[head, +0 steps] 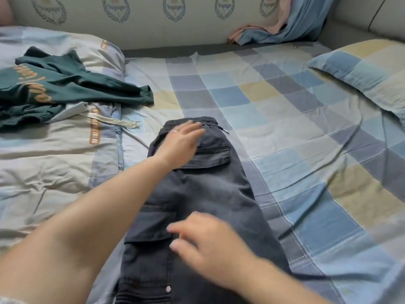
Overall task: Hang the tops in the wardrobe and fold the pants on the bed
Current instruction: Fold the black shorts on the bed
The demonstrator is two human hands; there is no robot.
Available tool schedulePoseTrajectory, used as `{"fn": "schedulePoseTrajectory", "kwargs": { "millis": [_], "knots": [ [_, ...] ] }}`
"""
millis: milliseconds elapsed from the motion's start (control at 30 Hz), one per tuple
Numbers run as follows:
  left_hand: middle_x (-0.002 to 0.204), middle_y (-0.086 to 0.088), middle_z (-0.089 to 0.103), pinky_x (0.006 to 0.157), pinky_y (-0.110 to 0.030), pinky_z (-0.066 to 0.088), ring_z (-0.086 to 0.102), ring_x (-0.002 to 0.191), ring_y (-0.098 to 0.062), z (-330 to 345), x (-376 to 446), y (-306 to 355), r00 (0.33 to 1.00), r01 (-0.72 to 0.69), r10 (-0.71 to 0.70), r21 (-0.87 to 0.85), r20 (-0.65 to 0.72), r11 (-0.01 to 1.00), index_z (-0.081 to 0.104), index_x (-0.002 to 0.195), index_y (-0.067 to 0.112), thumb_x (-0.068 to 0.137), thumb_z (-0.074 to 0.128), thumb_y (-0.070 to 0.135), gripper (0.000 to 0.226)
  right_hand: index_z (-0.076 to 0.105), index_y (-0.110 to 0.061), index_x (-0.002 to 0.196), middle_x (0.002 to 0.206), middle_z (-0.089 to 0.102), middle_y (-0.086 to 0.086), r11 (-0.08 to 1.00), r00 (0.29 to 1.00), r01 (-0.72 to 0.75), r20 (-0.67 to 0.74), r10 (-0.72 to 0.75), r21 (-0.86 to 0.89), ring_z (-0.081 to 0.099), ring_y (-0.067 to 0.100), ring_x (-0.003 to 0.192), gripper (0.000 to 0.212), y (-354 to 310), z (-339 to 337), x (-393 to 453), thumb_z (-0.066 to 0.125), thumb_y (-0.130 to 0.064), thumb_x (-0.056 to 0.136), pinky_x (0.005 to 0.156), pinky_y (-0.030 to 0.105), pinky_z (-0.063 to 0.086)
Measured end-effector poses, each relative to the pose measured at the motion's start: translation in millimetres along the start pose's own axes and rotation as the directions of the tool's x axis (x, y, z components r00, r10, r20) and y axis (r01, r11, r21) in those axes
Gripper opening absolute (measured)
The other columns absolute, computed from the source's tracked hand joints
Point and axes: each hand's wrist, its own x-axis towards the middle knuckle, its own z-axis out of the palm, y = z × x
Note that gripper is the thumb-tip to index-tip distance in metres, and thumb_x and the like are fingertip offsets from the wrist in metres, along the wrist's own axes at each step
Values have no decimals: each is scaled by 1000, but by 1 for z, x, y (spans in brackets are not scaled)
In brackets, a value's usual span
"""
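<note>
The right hand [210,244] lies with loosely spread fingers on the dark grey pants [197,205], near the cargo pocket, gripping nothing. The pants lie lengthwise on the checked bed [295,132], folded leg over leg. Farther up the pants, the left hand [182,143] presses flat just below the waistband. Left of the pants, a green top [72,88] lies crumpled on a quilt [43,161].

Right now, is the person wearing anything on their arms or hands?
Both forearms are bare, with no sleeves showing. The left hand has a thin ring on one finger. The right hand shows no ring or watch, though it is blurred.
</note>
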Motion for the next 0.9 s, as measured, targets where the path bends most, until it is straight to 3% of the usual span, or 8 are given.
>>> {"fn": "schedulePoseTrajectory", "kwargs": {
  "millis": [67,133,233,433,567,667,800,900],
  "knots": [
    [152,-3,36,117,-46,18,24,144,-24,22,7,27,971,-145,139,16,192,989,46,141,22,96,47,24,45,60,-26,126,129,58,0,987,997,57,56,-49,-153,49,20,123,39,42,-24,4,50,-42,92,106,34,35],
    [159,-1,21,117,-49,7,11,148,-21,48,8,40,924,-183,133,107,358,977,31,148,31,99,39,41,51,38,-29,144,154,29,0,897,970,135,243,-32,-422,17,18,145,54,79,-42,11,43,-50,95,118,39,11],
    [161,-2,6,117,-49,-1,0,148,-22,78,4,38,868,-214,70,241,492,947,13,151,34,96,25,59,62,18,-30,150,160,10,3,851,900,263,434,-46,-455,2,19,147,70,106,-16,2,35,-63,91,116,40,-6],
    [161,-2,4,119,-46,-3,-1,148,-21,95,5,25,884,-112,-13,240,467,964,5,152,35,88,12,72,74,25,-32,148,157,21,9,837,889,378,408,-208,-397,14,26,146,71,96,22,-46,27,-71,89,116,55,7],
    [162,-3,1,119,-47,-3,-4,148,-21,90,3,35,877,-69,-85,300,472,951,1,152,33,90,13,70,74,23,-37,147,157,23,-1,787,842,509,393,-370,-349,17,18,145,47,75,55,-104,25,-43,101,115,50,21],
    [161,-8,-3,119,-49,-2,-7,148,-24,70,-4,48,831,-78,-121,329,543,941,-1,152,31,93,20,65,72,25,-37,147,155,24,-13,777,850,489,418,-321,-396,21,8,143,46,59,62,-123,29,-41,101,113,40,27],
    [161,-9,7,118,-49,5,1,148,-26,24,-65,69,782,-195,13,224,624,955,14,152,29,95,40,54,67,40,-37,140,153,33,-3,861,833,457,446,-327,-222,25,15,143,49,43,25,-115,34,-55,95,113,45,27],
    [160,-5,13,117,-48,5,7,148,-22,-13,-145,83,730,-248,65,176,680,953,20,150,30,94,44,50,64,57,-26,130,144,46,2,947,932,283,278,-234,-153,39,19,136,45,36,4,-116,48,-49,92,109,47,34]
  ]
}}
